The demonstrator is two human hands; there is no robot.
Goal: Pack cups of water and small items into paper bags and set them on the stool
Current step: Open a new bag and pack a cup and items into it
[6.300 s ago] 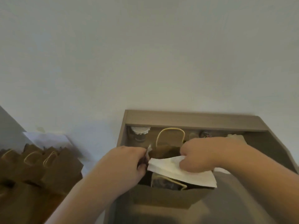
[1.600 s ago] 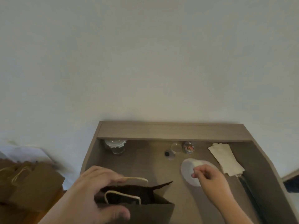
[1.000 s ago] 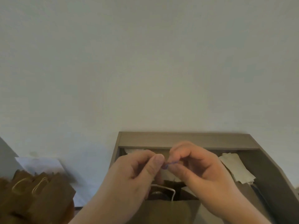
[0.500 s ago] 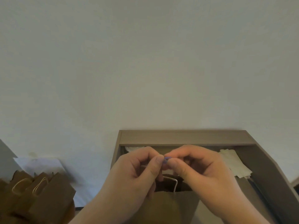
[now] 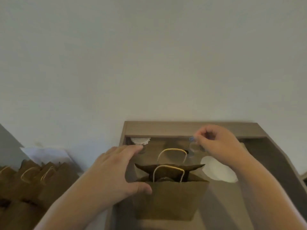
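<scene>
Now left hand (image 5: 114, 171) flat against paper bag (image 5: 169, 200); right hand (image 5: 217, 143) pinches small blue item (image 5: 191, 139)

A plain home-like room: bare white wall (image 5: 149, 55), wooden desk (image 5: 182, 128) with raised edges, brown paper bags (image 5: 41, 178) lined alongside.

Open paper bag (image 5: 171, 198), upright, handles raised.
A lidded cup (image 5: 140, 141) stood behind-left; a small blue item (image 5: 191, 139) hung pinched behind-right.
</scene>
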